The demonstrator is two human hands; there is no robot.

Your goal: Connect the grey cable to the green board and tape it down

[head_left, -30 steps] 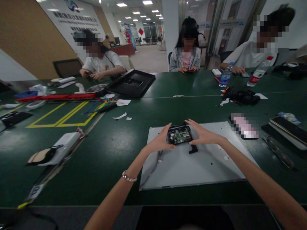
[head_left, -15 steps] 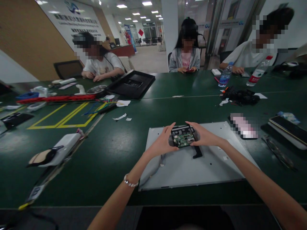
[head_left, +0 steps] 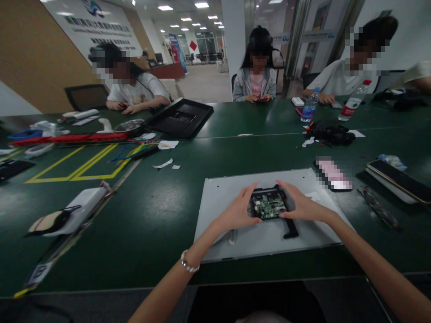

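Between my two hands is a black plastic frame carrying a green circuit board. My left hand grips its left side, thumb at the near edge and fingers at the far edge. On the right side my right hand holds it the same way. A black arm of the frame sticks out toward me at the lower right. Beneath lies a flat light-grey metal panel; whether the frame touches it I cannot tell. A grey cable lies on the panel near my left wrist.
Right of the panel are a phone, glasses and a dark case. Two bottles and a black tangled bundle stand farther back. A black monitor shell lies at back left, a white device at left. Several people sit opposite.
Both hands have shifted slightly right and toward me over the panel, with the frame and board between them. The camera view has also turned a little.
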